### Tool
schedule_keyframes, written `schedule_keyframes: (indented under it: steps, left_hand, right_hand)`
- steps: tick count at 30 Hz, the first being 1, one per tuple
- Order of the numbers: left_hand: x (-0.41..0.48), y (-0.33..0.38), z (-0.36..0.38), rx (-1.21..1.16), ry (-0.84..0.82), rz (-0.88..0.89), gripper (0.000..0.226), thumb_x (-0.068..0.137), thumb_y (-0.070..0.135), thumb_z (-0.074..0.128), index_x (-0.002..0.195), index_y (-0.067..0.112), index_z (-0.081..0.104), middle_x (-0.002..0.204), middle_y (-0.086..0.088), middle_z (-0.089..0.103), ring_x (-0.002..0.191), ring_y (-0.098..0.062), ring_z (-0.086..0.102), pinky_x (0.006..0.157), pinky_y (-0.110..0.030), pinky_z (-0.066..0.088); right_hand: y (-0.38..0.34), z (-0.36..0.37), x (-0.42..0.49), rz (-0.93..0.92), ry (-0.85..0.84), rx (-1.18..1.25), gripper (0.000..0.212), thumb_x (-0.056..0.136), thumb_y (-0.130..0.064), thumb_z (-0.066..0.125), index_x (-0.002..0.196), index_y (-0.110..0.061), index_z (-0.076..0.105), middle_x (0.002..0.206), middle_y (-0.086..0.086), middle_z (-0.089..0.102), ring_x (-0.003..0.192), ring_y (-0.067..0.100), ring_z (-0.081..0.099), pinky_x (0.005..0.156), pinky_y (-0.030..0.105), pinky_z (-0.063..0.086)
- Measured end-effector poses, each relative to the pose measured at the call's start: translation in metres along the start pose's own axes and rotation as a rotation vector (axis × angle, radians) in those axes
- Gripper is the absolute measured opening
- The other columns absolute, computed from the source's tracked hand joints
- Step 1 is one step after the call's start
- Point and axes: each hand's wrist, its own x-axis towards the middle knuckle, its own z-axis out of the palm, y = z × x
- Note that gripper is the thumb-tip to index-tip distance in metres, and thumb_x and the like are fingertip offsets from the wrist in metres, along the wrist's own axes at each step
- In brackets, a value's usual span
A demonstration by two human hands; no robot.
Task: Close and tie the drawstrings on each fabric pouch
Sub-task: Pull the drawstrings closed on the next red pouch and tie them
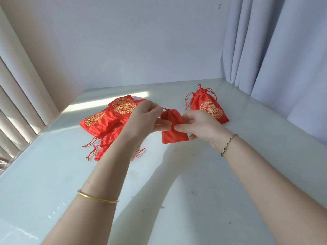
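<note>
A small red pouch is held up over the bench — its body pinched by the right hand, its string gripped by the left hand. If the string is pulled too hard, the pouch could be tugged loose and dropped

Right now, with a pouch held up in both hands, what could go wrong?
The left hand pinches only the thin cord at the held pouch; it could slip before any knot forms. The right hand grips just one side, so the pouch may twist. Loose cords trail from the pile below and might snag a wrist.
</note>
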Motion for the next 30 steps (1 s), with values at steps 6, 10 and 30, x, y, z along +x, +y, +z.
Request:
schedule_keyframes:
  steps: [6, 10, 30]
  left_hand:
    - [0.007, -0.003, 0.025, 0.033, -0.068, -0.048, 0.003, 0.095, 0.009, 0.049, 0.094, 0.007, 0.051, 0.111, -0.017, 0.051, 0.074, -0.021, 0.069, 0.065, -0.031, 0.059]
    - [0.011, -0.007, 0.034, 0.068, -0.063, -0.097, 0.008, 0.095, 0.006, 0.048, 0.101, 0.004, 0.052, 0.117, -0.019, 0.051, 0.074, -0.021, 0.068, 0.063, -0.029, 0.059]
    - [0.025, -0.033, -0.048, 0.816, 0.42, 0.079, 0.037, 0.08, -0.001, 0.046, 0.112, 0.007, 0.064, 0.114, -0.013, 0.061, 0.106, -0.031, 0.056, 0.088, -0.035, 0.045]
  right_hand:
    - [0.025, -0.059, -0.008, 0.102, 0.261, -0.103, 0.013, 0.086, -0.008, 0.061, 0.073, -0.01, 0.059, 0.065, 0.003, 0.044, 0.058, 0.013, 0.04, 0.047, 0.016, 0.034]
    - [0.048, -0.078, 0.01, 0.143, 0.451, -0.133, 0.013, 0.084, -0.008, 0.062, 0.076, 0.002, 0.065, 0.075, 0.012, 0.051, 0.071, 0.021, 0.046, 0.062, 0.03, 0.037]
    - [0.006, 0.038, 0.033, -0.293, 0.316, -0.4, 0.024, 0.084, -0.004, 0.049, 0.106, -0.013, 0.057, 0.114, 0.008, 0.049, 0.09, 0.022, 0.053, 0.083, 0.035, 0.044]
